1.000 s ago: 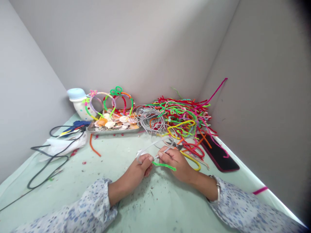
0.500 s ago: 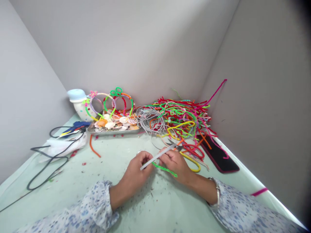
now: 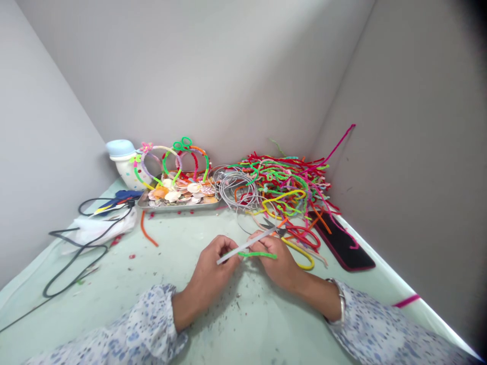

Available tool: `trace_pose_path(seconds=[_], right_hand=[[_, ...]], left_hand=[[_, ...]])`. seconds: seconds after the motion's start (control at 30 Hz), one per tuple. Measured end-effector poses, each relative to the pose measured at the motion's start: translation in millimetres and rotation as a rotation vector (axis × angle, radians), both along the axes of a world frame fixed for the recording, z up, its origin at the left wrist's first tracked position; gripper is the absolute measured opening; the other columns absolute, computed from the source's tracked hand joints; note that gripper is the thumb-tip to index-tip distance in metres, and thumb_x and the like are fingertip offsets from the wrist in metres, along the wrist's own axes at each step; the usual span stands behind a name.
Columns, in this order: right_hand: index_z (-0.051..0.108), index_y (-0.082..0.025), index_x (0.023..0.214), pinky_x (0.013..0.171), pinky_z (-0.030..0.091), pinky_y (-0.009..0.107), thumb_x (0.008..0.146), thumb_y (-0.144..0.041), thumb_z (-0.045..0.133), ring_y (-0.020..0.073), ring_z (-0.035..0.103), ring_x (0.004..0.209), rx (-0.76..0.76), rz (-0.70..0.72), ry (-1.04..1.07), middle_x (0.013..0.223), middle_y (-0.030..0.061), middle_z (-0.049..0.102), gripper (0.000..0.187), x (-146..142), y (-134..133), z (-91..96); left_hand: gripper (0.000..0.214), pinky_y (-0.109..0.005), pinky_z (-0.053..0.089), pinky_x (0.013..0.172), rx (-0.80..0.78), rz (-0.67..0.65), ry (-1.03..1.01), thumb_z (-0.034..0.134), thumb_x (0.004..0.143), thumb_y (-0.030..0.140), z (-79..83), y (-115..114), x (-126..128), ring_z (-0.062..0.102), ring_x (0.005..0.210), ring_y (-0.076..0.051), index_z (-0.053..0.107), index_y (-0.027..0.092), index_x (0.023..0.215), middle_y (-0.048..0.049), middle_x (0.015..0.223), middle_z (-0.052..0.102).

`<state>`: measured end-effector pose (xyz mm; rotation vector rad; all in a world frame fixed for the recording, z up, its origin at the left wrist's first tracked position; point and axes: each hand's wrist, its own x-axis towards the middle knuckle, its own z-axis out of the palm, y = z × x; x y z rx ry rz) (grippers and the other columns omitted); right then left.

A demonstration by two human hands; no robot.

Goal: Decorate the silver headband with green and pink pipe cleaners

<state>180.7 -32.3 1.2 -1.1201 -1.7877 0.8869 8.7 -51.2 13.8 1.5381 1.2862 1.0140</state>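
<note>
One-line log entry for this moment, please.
left hand: holding pale band | right hand: at band, grip unclear | green stem: across right hand in view | nearby: scissors, phone

Dark phone (image 3: 349, 249), blue-topped white container (image 3: 128, 172)

Three plain grey walls close me in: a left wall (image 3: 41, 167), a back wall (image 3: 198, 76) crossed by soft diagonal shading, and a darker right wall (image 3: 414, 167). I sit over a stained, pale green table covering (image 3: 144, 268).

A bare, pale band (image 3: 245, 246), seen edge-on, slants up rightward, its upper end overlapping the scissors (image 3: 282, 232) in view. A fuzzy green pipe cleaner (image 3: 262, 254) stretches nearly level on the scissors' near side.
</note>
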Motion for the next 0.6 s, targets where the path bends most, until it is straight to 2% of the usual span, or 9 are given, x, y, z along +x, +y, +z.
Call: trace_pose_path(seconds=[0.17, 0.37, 0.6], right_hand=[[0.058, -0.018, 0.064, 0.068, 0.04, 0.026, 0.089, -0.024, 0.047, 0.0159, 0.056, 0.068, 0.04, 0.02, -0.033, 0.069, 0.0007, 0.06, 0.028, 1.1, 1.1, -2.5], [0.059, -0.019, 0.062, 0.065, 0.04, 0.026, 0.083, -0.02, 0.05, 0.0159, 0.054, 0.066, 0.009, -0.013, -0.017, 0.066, 0.0002, 0.061, 0.023, -0.2, -0.3, -1.3], [0.057, -0.018, 0.063, 0.064, 0.039, 0.025, 0.088, -0.018, 0.046, 0.0142, 0.053, 0.064, 0.033, -0.005, -0.013, 0.066, -0.0007, 0.058, 0.028, -1.9, -2.0, -1.0]], left_hand=[[0.014, -0.021, 0.035, 0.056, -0.001, -0.023, 0.003, 0.062, 0.078, 0.028, -0.1, 1.7, -2.3, 0.044, 0.061, -0.012, 0.054, 0.018, 0.074, 0.0036, 0.066, 0.051], [0.016, -0.02, 0.034, 0.054, -0.02, -0.025, -0.04, 0.064, 0.077, 0.029, -5.5, 3.8, -4.1, 0.045, 0.06, -0.011, 0.054, 0.017, 0.073, 0.0038, 0.065, 0.052], [0.018, -0.021, 0.034, 0.055, -0.077, -0.037, -0.121, 0.068, 0.074, 0.03, -3.3, 3.8, -3.5, 0.044, 0.061, -0.011, 0.056, 0.016, 0.073, 0.0033, 0.066, 0.053]])
